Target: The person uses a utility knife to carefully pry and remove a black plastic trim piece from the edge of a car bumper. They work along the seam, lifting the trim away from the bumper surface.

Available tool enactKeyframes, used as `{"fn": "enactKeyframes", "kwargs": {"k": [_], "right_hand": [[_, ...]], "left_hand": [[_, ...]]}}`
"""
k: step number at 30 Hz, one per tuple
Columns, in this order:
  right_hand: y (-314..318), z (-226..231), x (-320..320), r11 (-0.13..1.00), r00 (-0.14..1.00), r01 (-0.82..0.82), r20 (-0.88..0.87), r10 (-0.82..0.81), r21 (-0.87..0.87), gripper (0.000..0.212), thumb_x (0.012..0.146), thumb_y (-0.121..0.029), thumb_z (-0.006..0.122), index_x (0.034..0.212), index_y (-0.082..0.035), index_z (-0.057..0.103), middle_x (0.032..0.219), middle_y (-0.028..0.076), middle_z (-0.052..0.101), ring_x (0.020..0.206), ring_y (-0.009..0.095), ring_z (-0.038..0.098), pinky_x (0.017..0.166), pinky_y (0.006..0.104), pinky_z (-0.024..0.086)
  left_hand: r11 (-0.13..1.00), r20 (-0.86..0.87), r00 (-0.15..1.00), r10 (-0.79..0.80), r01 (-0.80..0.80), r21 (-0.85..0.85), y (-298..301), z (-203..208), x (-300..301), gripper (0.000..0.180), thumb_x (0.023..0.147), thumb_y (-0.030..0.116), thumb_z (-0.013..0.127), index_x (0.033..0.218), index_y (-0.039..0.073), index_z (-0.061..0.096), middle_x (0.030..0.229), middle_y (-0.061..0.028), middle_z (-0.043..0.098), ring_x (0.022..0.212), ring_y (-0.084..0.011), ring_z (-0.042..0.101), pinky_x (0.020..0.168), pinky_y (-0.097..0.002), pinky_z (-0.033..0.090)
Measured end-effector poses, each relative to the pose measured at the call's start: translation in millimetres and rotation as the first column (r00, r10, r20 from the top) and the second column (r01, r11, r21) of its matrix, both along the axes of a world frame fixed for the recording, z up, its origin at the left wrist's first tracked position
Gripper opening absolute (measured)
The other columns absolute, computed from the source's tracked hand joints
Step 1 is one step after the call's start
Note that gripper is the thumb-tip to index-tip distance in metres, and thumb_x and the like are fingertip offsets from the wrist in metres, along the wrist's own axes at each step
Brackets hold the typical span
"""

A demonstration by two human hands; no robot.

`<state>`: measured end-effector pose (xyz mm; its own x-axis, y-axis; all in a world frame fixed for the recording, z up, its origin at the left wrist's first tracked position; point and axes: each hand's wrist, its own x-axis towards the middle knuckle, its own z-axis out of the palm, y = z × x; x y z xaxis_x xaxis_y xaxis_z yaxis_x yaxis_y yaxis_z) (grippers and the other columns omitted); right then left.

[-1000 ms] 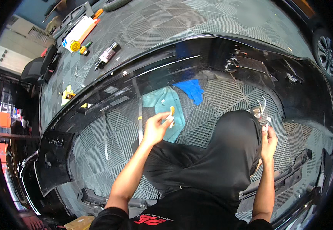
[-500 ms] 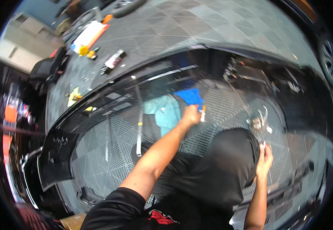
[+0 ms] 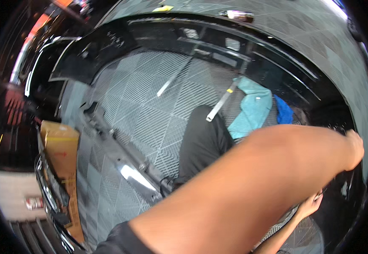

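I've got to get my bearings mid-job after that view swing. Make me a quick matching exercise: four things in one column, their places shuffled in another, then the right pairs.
Things
1. Left hand
2. Right hand
3. Blue cloth
4. Cardboard box

Places
A. Just right of the teal cloth
B. Lower right, just below the large blurred forearm
C. Toward the picture's left side
D. Far right, at the end of that blurred forearm

Pairs: 1-D, 2-B, 3-A, 4-C

cardboard box (image 3: pixel 59 146), teal cloth (image 3: pixel 256 100)
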<state>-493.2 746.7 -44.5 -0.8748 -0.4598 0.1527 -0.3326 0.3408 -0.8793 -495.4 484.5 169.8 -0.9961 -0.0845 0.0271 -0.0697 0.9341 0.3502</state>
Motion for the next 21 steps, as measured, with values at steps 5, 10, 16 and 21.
{"fn": "enactKeyframes", "kwargs": {"k": [5,10,16,21], "right_hand": [[-52,65,-3,0.999,0.970,0.046,-0.239,-0.047,-0.011,0.029,0.106,-0.019,0.064,0.117,0.008,0.066,0.109,0.007,0.068,0.100,0.014,0.060,0.095,0.0298,0.048],[-79,133,-18,0.999,0.806,0.004,-0.591,0.029,0.053,0.025,0.104,-0.016,0.067,0.119,0.004,0.068,0.111,0.010,0.070,0.102,0.018,0.064,0.097,0.0305,0.049],[-96,182,-51,0.984,0.694,0.109,-0.720,0.024,0.138,0.028,0.100,-0.015,0.070,0.122,0.002,0.068,0.119,0.012,0.070,0.112,0.022,0.066,0.101,0.0345,0.050],[-113,189,-53,0.972,0.614,0.128,-0.785,0.078,0.196,0.029,0.097,-0.013,0.073,0.122,0.001,0.069,0.122,0.014,0.070,0.114,0.026,0.067,0.101,0.0355,0.050]], "left_hand": [[0.931,-0.244,0.962,0.123,-0.026,0.363,-45,-1,161,0.029,0.089,0.029,0.068,0.081,0.002,0.076,0.084,-0.0234,0.073,0.083,-0.0425,0.074,0.077,-0.0509,0.060],[0.916,-0.283,0.904,0.321,-0.219,0.337,-124,4,301,0.022,0.096,0.020,0.065,0.107,0.002,0.071,0.105,-0.0196,0.073,0.101,-0.0386,0.070,0.087,-0.0464,0.057],[0.627,-0.306,0.548,0.779,-0.682,0.376,-224,-15,445,0.027,0.097,0.010,0.065,0.123,0.004,0.070,0.103,-0.0088,0.074,0.094,-0.0156,0.070,0.085,-0.0325,0.057],[0.254,0.011,0.322,0.947,-0.765,0.592,-255,-81,513,0.031,0.097,0.014,0.066,0.124,-0.001,0.066,0.107,-0.0096,0.074,0.092,-0.0164,0.069,0.080,-0.0312,0.056]]}}
